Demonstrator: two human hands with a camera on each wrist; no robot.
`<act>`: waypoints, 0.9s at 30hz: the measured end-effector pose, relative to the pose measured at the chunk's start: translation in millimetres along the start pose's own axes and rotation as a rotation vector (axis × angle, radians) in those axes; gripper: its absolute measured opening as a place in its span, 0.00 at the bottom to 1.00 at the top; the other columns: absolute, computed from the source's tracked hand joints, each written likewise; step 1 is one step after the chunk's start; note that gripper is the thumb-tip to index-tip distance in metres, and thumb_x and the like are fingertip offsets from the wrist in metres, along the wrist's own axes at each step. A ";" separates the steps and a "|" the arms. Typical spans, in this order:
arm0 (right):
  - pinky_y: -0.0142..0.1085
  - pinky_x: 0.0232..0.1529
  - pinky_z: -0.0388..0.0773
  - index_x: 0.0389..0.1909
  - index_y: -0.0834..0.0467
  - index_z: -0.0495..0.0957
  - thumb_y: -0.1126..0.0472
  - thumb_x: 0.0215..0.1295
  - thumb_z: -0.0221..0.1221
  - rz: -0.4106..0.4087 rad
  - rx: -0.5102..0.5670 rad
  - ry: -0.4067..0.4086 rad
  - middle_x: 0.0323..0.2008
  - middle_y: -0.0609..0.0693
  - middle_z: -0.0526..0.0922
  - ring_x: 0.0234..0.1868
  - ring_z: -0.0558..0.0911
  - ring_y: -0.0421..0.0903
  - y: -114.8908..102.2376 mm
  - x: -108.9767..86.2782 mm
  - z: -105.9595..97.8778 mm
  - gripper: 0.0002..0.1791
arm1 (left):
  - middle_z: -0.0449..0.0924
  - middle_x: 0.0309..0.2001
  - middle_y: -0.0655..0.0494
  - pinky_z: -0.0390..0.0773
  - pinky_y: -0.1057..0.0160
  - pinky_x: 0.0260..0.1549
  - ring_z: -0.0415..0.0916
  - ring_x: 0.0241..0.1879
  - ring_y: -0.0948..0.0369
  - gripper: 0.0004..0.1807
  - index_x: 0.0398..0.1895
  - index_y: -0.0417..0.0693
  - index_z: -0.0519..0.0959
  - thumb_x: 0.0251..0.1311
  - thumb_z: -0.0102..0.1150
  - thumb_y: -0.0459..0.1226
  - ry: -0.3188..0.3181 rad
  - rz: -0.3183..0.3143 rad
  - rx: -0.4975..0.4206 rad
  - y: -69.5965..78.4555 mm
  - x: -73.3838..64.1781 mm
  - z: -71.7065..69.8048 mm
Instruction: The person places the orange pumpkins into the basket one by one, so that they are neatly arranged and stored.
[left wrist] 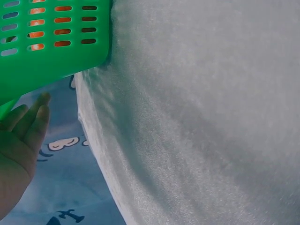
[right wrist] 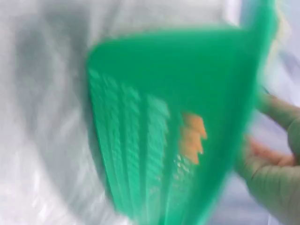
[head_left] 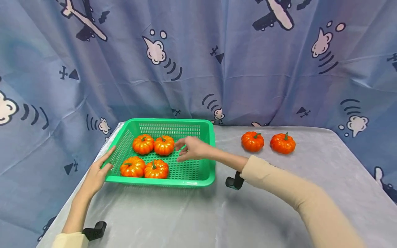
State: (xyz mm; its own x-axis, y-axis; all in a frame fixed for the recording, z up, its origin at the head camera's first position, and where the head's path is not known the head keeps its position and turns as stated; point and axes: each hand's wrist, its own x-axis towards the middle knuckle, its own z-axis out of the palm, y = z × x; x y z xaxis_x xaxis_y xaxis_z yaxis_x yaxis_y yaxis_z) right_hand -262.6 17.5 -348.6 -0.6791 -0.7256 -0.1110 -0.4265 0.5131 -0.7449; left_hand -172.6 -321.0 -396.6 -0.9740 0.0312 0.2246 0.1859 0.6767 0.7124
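A green plastic basket (head_left: pixel 183 183) with slotted walls sits on the table, holding several small orange pumpkins, among them a front one (head_left: pixel 157 169) and a back one (head_left: pixel 164 145). My left hand (head_left: pixel 94 175) lies along the basket's left rim, thumb and forefinger stretched out at its edge. From below, the left wrist view catches its straight fingers (left wrist: pixel 33 123) beside the basket's outer wall. Over the right half of the basket hovers my right hand (head_left: pixel 194 148), fingers loosely bent and nothing in them, just right of the back pumpkin. The right wrist view is blurred.
Two more orange pumpkins, one (head_left: pixel 252 141) and another (head_left: pixel 283 143), rest on the table right of the basket. A pale cloth covers the table (head_left: pixel 161 220). Behind it hangs a blue patterned curtain (head_left: pixel 192 69). Each wrist wears a small black camera.
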 end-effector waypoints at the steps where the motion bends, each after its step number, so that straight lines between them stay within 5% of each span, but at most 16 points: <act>1: 0.32 0.48 0.79 0.59 0.70 0.71 0.68 0.57 0.65 -0.057 0.073 0.019 0.53 0.62 0.79 0.48 0.83 0.50 4.1 -6.4 -9.1 0.28 | 0.58 0.68 0.33 0.57 0.31 0.59 0.54 0.65 0.31 0.32 0.73 0.45 0.59 0.62 0.44 0.30 -0.003 -0.001 -0.003 0.3 0.2 -0.5; 5: 0.38 0.55 0.76 0.59 0.70 0.72 0.70 0.61 0.61 -0.234 0.353 0.053 0.55 0.61 0.78 0.55 0.79 0.54 32.4 -38.3 -39.4 0.24 | 0.57 0.68 0.33 0.56 0.30 0.58 0.53 0.65 0.31 0.32 0.73 0.46 0.58 0.63 0.43 0.31 -0.018 -0.008 -0.003 1.0 -0.1 -1.8; 10: 0.41 0.56 0.76 0.59 0.68 0.72 0.69 0.62 0.61 -0.243 0.500 0.145 0.56 0.61 0.78 0.58 0.77 0.55 75.6 -91.8 -69.5 0.24 | 0.58 0.68 0.33 0.56 0.29 0.57 0.54 0.64 0.30 0.32 0.74 0.48 0.57 0.64 0.42 0.32 -0.023 -0.025 0.003 1.4 -1.2 -2.6; 16: 0.30 0.50 0.78 0.60 0.68 0.71 0.76 0.62 0.56 -0.163 0.513 0.257 0.55 0.50 0.80 0.57 0.78 0.44 141.7 -169.7 -110.1 0.23 | 0.56 0.69 0.33 0.56 0.28 0.56 0.53 0.64 0.29 0.32 0.74 0.49 0.56 0.66 0.41 0.32 -0.027 -0.026 0.000 0.5 -1.7 -1.7; 20: 0.29 0.52 0.76 0.62 0.66 0.70 0.76 0.64 0.54 -0.029 0.536 0.386 0.55 0.45 0.80 0.57 0.78 0.40 184.0 -219.0 -132.3 0.24 | 0.56 0.69 0.32 0.55 0.27 0.56 0.52 0.64 0.28 0.31 0.75 0.50 0.55 0.66 0.40 0.33 -0.032 -0.025 -0.005 -0.5 -3.1 -3.2; 27: 0.22 0.49 0.74 0.68 0.61 0.65 0.72 0.68 0.52 0.110 0.640 0.577 0.56 0.37 0.78 0.54 0.76 0.29 243.1 -275.5 -144.2 0.27 | 0.59 0.66 0.29 0.56 0.27 0.54 0.55 0.62 0.28 0.31 0.74 0.48 0.56 0.66 0.40 0.32 -0.026 -0.003 0.010 -2.6 -2.0 -3.0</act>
State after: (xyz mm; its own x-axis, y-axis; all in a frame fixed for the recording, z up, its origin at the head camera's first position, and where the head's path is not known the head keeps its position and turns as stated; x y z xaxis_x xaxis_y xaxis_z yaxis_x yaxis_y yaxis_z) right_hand -265.3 408.3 -404.2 -0.9675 -0.2523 0.0176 -0.0402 0.0850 -0.9956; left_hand -170.8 -325.1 -396.9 -0.9777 0.0483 0.2045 0.1815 0.6842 0.7063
